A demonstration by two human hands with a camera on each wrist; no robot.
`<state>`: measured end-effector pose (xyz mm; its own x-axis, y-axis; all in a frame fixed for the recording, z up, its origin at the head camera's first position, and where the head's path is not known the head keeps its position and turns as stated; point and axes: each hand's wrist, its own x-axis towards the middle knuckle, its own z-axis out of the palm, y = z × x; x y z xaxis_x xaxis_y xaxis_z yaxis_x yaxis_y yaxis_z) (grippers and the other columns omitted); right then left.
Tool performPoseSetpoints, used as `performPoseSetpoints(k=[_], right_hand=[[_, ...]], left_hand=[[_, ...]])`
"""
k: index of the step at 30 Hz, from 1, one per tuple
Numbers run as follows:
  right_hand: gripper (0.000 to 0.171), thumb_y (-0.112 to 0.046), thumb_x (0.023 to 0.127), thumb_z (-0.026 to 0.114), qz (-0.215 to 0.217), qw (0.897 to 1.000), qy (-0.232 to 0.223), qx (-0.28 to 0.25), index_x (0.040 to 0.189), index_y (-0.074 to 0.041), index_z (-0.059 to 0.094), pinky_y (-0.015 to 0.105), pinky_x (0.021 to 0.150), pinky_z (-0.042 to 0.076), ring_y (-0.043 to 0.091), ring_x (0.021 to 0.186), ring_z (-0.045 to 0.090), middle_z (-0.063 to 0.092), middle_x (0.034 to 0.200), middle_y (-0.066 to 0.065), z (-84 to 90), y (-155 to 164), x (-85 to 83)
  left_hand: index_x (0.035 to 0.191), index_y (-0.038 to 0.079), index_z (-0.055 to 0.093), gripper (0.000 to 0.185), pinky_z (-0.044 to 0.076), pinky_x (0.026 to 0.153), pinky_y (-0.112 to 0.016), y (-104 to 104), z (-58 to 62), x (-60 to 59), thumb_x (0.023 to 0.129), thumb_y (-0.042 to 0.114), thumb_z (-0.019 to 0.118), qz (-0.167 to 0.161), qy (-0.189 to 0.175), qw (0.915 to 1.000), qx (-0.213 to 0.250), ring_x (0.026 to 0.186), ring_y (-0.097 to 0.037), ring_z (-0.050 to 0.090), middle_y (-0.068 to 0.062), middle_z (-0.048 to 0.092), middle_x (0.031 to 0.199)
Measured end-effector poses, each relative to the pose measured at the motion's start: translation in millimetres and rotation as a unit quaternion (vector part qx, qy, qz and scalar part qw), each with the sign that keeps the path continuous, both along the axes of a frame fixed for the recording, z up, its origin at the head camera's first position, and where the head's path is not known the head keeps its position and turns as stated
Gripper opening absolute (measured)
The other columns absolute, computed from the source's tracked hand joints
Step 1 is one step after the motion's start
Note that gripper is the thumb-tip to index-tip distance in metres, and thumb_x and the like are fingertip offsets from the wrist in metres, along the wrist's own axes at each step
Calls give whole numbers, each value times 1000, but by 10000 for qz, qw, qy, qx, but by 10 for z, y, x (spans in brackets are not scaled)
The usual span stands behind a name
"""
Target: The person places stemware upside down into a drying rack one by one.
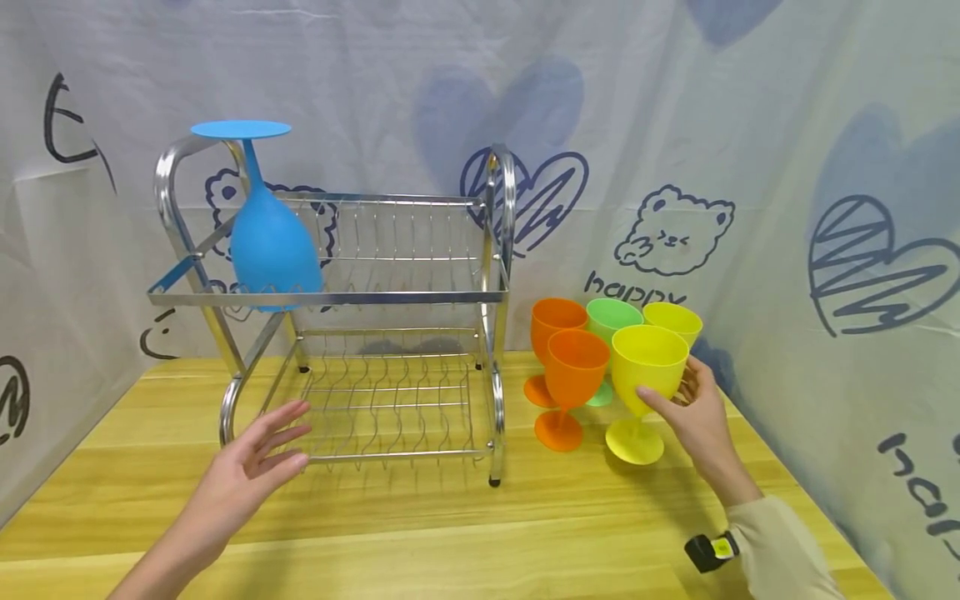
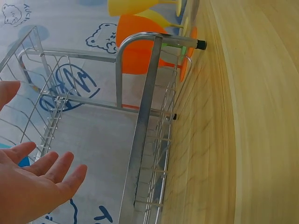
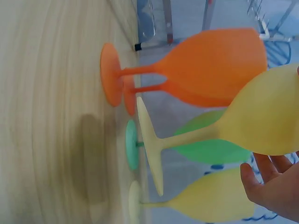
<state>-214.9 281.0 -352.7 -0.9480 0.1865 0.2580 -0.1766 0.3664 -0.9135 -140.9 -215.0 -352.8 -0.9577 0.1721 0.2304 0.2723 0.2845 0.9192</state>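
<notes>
My right hand (image 1: 705,421) grips the bowl of a yellow goblet (image 1: 649,358), thumb in front and fingers behind it. In the right wrist view, the foot of this goblet (image 3: 150,147) is off the table and tilted. Close by stand two orange goblets (image 1: 577,360), a green goblet (image 1: 613,315) and a second yellow goblet (image 1: 678,318), all upright. My left hand (image 1: 243,471) hovers before a metal dish rack (image 1: 397,297), fingers apart and holding nothing. Upside down on the rack's upper tier, at the left, is a blue goblet (image 1: 274,242).
The two-tier rack has wire slots on its lower tier (image 1: 397,457) and curved tube side frames. It stands on a wooden table (image 1: 420,542). A printed cloth (image 1: 397,75) hangs behind and along both sides.
</notes>
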Motion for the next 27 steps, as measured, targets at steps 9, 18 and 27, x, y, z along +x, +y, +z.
performPoseSetpoints(k=[9, 18, 27], right_hand=[[70, -5, 88, 69, 786, 9934, 799, 254, 145, -2, 29, 19, 85, 40, 10, 108, 46, 47, 132, 16, 94, -218, 161], [73, -3, 81, 74, 1424, 9811, 1059, 775, 143, -3, 36, 31, 91, 40, 15, 112, 45, 48, 133, 13, 185, -486, 241], [79, -12, 74, 84, 1962, 9631, 1047, 1513, 141, -4, 43, 51, 94, 46, 25, 113, 51, 55, 129, 10, 238, -820, 320]], left_hand=[[150, 4, 31, 61, 43, 92, -13, 130, 1, -19, 97, 13, 59, -123, 74, 9999, 65, 119, 3, 46, -17, 35, 150], [150, 6, 31, 64, 43, 94, -17, 277, 8, -45, 94, 10, 62, -218, 56, 9997, 32, 128, -28, 44, -15, 36, 150], [150, 6, 29, 70, 41, 97, -19, 457, 56, -84, 91, 9, 67, -466, 80, 9988, 105, 131, -36, 39, -14, 34, 151]])
